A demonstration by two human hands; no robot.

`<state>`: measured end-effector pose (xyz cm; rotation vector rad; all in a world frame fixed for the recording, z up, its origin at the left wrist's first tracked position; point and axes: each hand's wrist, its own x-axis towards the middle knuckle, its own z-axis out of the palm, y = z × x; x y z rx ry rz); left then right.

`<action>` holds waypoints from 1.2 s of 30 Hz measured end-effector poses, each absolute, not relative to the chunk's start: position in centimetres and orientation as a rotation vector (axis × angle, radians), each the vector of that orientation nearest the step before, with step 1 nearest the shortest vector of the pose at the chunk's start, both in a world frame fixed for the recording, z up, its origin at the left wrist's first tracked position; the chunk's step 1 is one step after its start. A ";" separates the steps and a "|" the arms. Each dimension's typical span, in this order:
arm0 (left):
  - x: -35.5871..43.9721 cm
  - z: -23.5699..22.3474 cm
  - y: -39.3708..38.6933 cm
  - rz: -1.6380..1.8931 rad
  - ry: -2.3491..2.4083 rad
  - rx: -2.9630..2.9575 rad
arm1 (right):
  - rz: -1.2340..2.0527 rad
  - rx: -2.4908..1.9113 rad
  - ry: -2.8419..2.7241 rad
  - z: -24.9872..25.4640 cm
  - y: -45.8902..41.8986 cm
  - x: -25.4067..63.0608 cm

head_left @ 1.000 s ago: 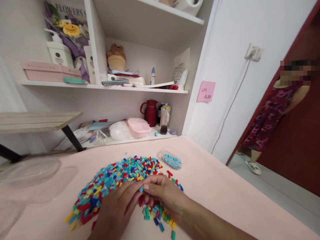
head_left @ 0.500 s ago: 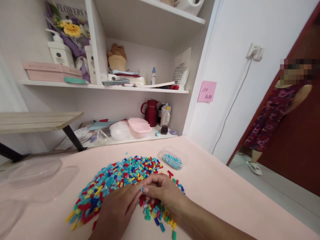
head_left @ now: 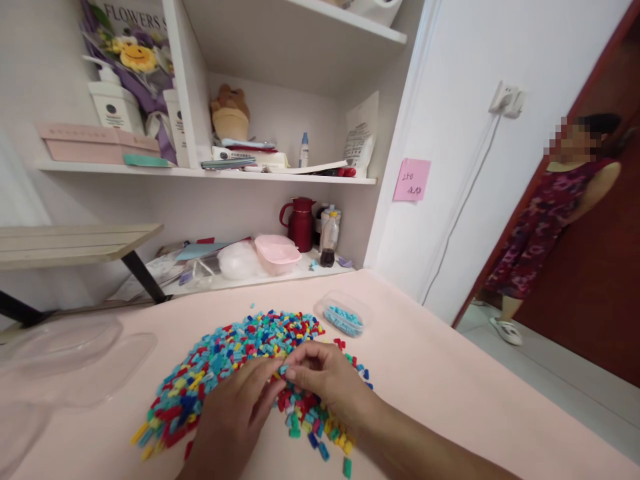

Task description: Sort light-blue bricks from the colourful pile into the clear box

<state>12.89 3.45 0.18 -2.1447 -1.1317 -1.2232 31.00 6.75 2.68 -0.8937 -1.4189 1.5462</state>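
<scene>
Over the pile of small coloured plastic bricks [head_left: 227, 350], my two hands meet at the fingertips. My right hand [head_left: 337, 383] pinches a small light-blue brick [head_left: 283, 369] between thumb and index finger. My left hand [head_left: 235, 407] is curled, its thumb and fingertips closing around the same spot; what it grips there is mostly hidden. Behind my right hand stands a clear plastic tub [head_left: 369, 315] with light-blue bricks [head_left: 344, 320] inside. Loose bricks, among them a green one [head_left: 347, 467], lie in front of and below my right hand.
Clear plastic containers [head_left: 95, 333] lie on the table's left side. A wooden stand [head_left: 80, 245] rises behind them. At the back, a pink bowl [head_left: 277, 253], a red jug [head_left: 301, 225] and a bottle [head_left: 329, 240] stand on the shelf. A person [head_left: 555, 213] stands by the door.
My left thumb has come away from its fingers, so more of the light-blue brick shows at the fingertips. My view has shifted slightly. The person's head and body have moved a little.
</scene>
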 end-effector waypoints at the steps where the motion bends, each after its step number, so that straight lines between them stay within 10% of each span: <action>1: 13.0 0.3 3.4 -1.224 -1.125 -2.144 | 1.544 -0.879 -1.433 2.5 6.8 31.0; 36: 13.8 0.9 2.7 -1.247 -1.180 -2.177 | 1.391 -0.836 -1.596 2.6 6.2 31.1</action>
